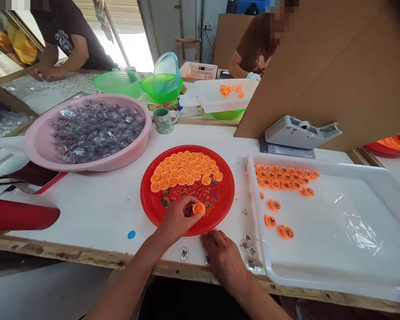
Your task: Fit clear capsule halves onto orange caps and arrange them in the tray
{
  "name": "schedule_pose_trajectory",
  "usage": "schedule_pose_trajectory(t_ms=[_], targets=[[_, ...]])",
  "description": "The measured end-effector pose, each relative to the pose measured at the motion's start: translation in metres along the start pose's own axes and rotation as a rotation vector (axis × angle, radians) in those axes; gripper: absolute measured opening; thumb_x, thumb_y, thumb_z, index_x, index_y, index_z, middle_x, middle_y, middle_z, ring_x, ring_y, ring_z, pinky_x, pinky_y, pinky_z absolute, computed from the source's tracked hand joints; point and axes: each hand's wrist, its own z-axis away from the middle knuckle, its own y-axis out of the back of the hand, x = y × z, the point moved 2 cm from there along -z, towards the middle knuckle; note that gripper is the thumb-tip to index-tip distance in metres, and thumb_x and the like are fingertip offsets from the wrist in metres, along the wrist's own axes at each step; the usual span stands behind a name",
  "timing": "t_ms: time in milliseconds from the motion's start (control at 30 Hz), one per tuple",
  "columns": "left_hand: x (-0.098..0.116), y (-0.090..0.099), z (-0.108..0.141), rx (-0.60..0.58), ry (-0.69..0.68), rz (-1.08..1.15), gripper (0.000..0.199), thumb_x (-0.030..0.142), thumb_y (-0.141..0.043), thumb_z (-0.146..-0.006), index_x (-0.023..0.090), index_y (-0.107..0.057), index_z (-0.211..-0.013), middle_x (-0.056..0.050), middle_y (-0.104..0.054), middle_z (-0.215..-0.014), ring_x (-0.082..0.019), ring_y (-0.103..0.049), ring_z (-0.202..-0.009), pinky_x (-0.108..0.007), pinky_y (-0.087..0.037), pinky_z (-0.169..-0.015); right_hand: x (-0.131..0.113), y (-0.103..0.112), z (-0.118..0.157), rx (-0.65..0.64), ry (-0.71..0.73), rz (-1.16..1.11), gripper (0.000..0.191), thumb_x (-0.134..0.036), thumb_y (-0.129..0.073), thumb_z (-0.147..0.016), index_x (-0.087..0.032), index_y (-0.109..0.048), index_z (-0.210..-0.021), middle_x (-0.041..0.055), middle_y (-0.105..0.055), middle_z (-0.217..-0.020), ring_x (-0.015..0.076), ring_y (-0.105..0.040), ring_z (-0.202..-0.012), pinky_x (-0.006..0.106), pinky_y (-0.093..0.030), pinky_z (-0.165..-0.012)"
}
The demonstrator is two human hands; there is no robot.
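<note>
My left hand (180, 217) is over the front of a round red tray (156, 209), pinching a small orange plastic cup-like piece (199, 209) between thumb and fingers. Rows of similar orange pieces (182, 171) cover the tray's far half. Just off the tray's front rim, my right hand (225, 258) rests low at the table with its fingers curled together; whatever is in them is hidden. Part of a clear disc (206, 259) peeks out beside it. Another clear disc (183, 254) with a dark print lies to the left, and several more clear discs (250, 251) lie to the right.
A white tray (320, 262) at right holds orange pieces with dark prints. Behind it stand a tape dispenser (300, 132) and a cardboard panel (320, 71). A pink basin (36, 142) of clear discs and a mug (164, 121) stand at back left. Two people work across the table.
</note>
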Motion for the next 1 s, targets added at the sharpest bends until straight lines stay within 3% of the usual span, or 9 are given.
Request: schedule_pose_trajectory(t_ms=[100,300,400,500,600,667,733,833,1000], targets=[[-0.013,0.000,0.011,0.019,0.014,0.102,0.021,0.018,-0.064,-0.070,0.019,-0.062,-0.091,-0.002,-0.069,-0.093,-0.018,-0.065,-0.086,-0.028,-0.053,-0.072,0.003,0.002,0.006,-0.005,-0.016,0.006,0.040,0.010,-0.053,-0.070,-0.016,-0.063,-0.099,0.0091,-0.061,-0.098,0.0227,-0.057,-0.082,0.034,-0.054,-0.072],[-0.027,-0.003,0.016,0.044,0.093,0.158,0.024,0.020,-0.065,-0.070,0.020,-0.063,-0.094,-0.003,-0.068,-0.098,-0.020,-0.064,-0.090,-0.028,-0.053,-0.073,0.002,0.005,0.005,0.022,-0.012,0.055,0.024,0.000,-0.050,-0.082,-0.016,-0.064,-0.095,0.0104,-0.063,-0.092,0.0243,-0.060,-0.078,0.037,-0.054,-0.068],[-0.032,-0.005,0.017,0.032,0.114,0.199,0.025,0.022,-0.066,-0.069,0.020,-0.063,-0.094,-0.003,-0.069,-0.096,-0.021,-0.065,-0.091,-0.029,-0.053,-0.073,0.004,0.008,0.011,0.056,0.000,-0.006,0.028,0.000,-0.043,-0.084,-0.015,-0.064,-0.093,0.0130,-0.065,-0.097,0.0249,-0.062,-0.082,0.038,-0.054,-0.072],[-0.036,-0.005,0.019,0.025,0.109,0.277,0.025,0.022,-0.067,-0.068,0.020,-0.063,-0.093,-0.002,-0.069,-0.096,-0.021,-0.065,-0.090,-0.030,-0.054,-0.076,0.011,0.016,0.019,0.099,-0.186,-0.279,0.021,-0.010,-0.045,-0.090,-0.017,-0.064,-0.092,0.0127,-0.066,-0.101,0.0239,-0.063,-0.087,0.037,-0.053,-0.075],[-0.037,-0.007,0.021,0.011,0.126,0.353,0.026,0.020,-0.068,-0.067,0.020,-0.063,-0.093,-0.002,-0.069,-0.092,-0.019,-0.066,-0.087,-0.029,-0.054,-0.076,0.016,0.024,0.024,0.104,-0.537,-0.790,0.016,-0.030,-0.052,-0.093,-0.019,-0.060,-0.085,0.0071,-0.066,-0.078,0.0187,-0.061,-0.068,0.031,-0.050,-0.062],[-0.035,-0.009,0.022,-0.023,0.146,0.399,0.027,0.021,-0.068,-0.067,0.020,-0.063,-0.093,-0.002,-0.070,-0.092,-0.020,-0.066,-0.088,-0.029,-0.054,-0.077,0.016,0.028,0.025,0.113,-0.687,-1.139,0.020,-0.038,-0.059,-0.090,-0.019,-0.058,-0.086,0.0032,-0.064,-0.068,0.0157,-0.058,-0.059,0.028,-0.048,-0.057],[-0.032,-0.012,0.023,-0.079,0.159,0.455,0.029,0.024,-0.070,-0.068,0.020,-0.062,-0.095,-0.002,-0.070,-0.095,-0.020,-0.066,-0.091,-0.030,-0.054,-0.079,0.013,0.031,0.022,0.149,-0.735,-1.359,0.024,-0.039,-0.065,-0.086,-0.018,-0.061,-0.096,0.0021,-0.063,-0.067,0.0146,-0.057,-0.060,0.028,-0.047,-0.059],[-0.025,-0.016,0.025,-0.149,0.156,0.504,0.030,0.026,-0.071,-0.069,0.019,-0.061,-0.097,-0.003,-0.069,-0.101,-0.020,-0.065,-0.096,-0.031,-0.052,-0.084,0.009,0.036,0.016,0.169,-0.743,-1.477,0.035,-0.037,-0.071,-0.081,-0.017,-0.062,-0.109,0.0008,-0.062,-0.066,0.0140,-0.056,-0.061,0.028,-0.046,-0.061],[-0.012,-0.018,0.028,-0.195,0.210,0.487,0.034,0.020,-0.068,-0.069,0.019,-0.059,-0.102,-0.003,-0.064,-0.104,-0.018,-0.063,-0.093,-0.029,-0.053,-0.078,0.007,0.043,0.006,0.158,-0.714,-1.489,0.022,-0.037,-0.070,-0.082,-0.020,-0.061,-0.092,0.0001,-0.062,-0.069,0.0146,-0.057,-0.064,0.028,-0.047,-0.062]])
